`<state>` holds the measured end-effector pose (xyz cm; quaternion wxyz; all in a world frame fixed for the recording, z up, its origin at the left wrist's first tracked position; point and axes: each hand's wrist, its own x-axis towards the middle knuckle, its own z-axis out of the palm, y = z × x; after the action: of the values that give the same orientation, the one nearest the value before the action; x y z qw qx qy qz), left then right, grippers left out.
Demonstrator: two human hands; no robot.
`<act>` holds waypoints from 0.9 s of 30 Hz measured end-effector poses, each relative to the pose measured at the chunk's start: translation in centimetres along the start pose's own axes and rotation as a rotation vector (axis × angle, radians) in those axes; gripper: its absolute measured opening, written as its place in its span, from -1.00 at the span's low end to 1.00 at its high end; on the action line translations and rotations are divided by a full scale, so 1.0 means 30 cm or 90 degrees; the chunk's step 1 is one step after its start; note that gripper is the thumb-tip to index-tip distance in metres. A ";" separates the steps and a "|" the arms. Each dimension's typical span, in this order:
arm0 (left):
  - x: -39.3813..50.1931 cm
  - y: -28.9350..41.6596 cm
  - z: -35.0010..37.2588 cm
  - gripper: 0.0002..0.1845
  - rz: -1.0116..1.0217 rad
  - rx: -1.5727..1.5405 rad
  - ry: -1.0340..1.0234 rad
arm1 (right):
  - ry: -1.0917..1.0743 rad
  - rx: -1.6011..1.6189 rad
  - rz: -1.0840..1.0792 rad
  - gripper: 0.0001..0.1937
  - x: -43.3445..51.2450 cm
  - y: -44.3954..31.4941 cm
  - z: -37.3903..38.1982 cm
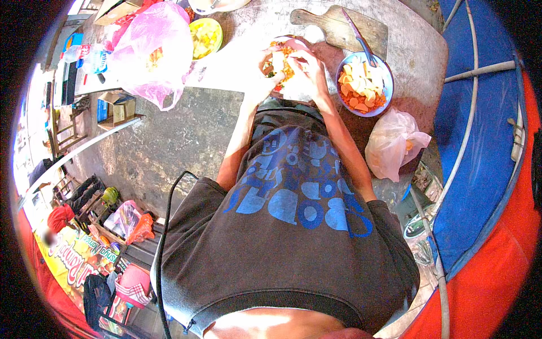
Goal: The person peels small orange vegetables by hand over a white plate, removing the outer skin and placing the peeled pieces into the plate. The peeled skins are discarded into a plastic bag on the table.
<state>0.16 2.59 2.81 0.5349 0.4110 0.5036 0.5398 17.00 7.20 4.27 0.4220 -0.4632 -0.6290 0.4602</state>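
Note:
At the near edge of the table, my left hand [269, 78] and my right hand [308, 70] meet around a portion of chopped orange, red and green food [288, 63] on a pale base, which strong light washes out. The left fingers curl at its left side; the right fingers bend over its right side. What the fingertips pinch cannot be made out. To the right stands a blue-rimmed bowl [363, 91] of sliced pale pieces and orange-red food, a knife [360, 38] leaning from it across a wooden cutting board [334, 26]. A small white object [313, 33] lies by the board's handle.
Left on the table are a pink plastic bag [152, 51], a green bowl of yellow chunks [206, 39] and water bottles [94, 59]. A tied plastic bag [394, 144] hangs over the right table edge. Poles [478, 72] and blue sheeting stand right; a person in red [61, 216] is far left.

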 end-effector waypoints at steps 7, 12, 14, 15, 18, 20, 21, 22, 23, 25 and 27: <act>0.010 -0.020 0.001 -0.29 0.018 0.024 -0.011 | -0.014 0.064 0.005 -0.79 0.006 -0.021 0.002; 0.011 -0.036 -0.003 -0.29 0.035 0.038 -0.014 | -0.046 -0.076 -0.060 -0.81 0.010 -0.024 -0.018; 0.009 -0.034 -0.005 -0.31 0.005 0.052 -0.014 | 0.016 -0.160 -0.150 -0.82 0.017 -0.018 -0.007; 0.006 -0.036 -0.007 -0.31 -0.012 0.067 -0.014 | 0.046 -0.202 -0.196 -0.82 0.018 -0.016 -0.001; 0.007 -0.090 -0.036 -0.33 -0.068 0.118 -0.013 | 0.040 -0.112 -0.024 -0.84 -0.001 -0.020 0.010; 0.001 -0.083 -0.038 -0.34 -0.093 0.146 -0.012 | 0.046 -0.099 -0.018 -0.86 0.004 -0.025 0.008; -0.007 -0.031 -0.027 -0.34 -0.089 0.157 -0.002 | 0.050 -0.095 -0.013 -0.87 0.007 -0.026 0.002; -0.015 0.021 -0.015 -0.33 -0.084 0.168 0.007 | 0.055 -0.091 -0.008 -0.88 0.010 -0.028 -0.005; -0.012 0.038 -0.009 -0.32 -0.084 0.178 0.005 | 0.065 -0.088 -0.003 -0.89 0.010 -0.023 -0.014; 0.006 0.048 0.000 -0.31 -0.087 0.195 -0.011 | 0.086 -0.120 -0.043 -0.90 0.008 0.004 -0.033; -0.004 -0.059 -0.054 -0.30 -0.096 0.168 -0.009 | 0.058 -0.170 -0.144 -0.91 0.005 0.077 -0.010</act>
<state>-1.12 2.16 0.84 0.5188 0.4424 0.5958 0.4244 17.71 7.75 2.12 0.4334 -0.4620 -0.7129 0.3008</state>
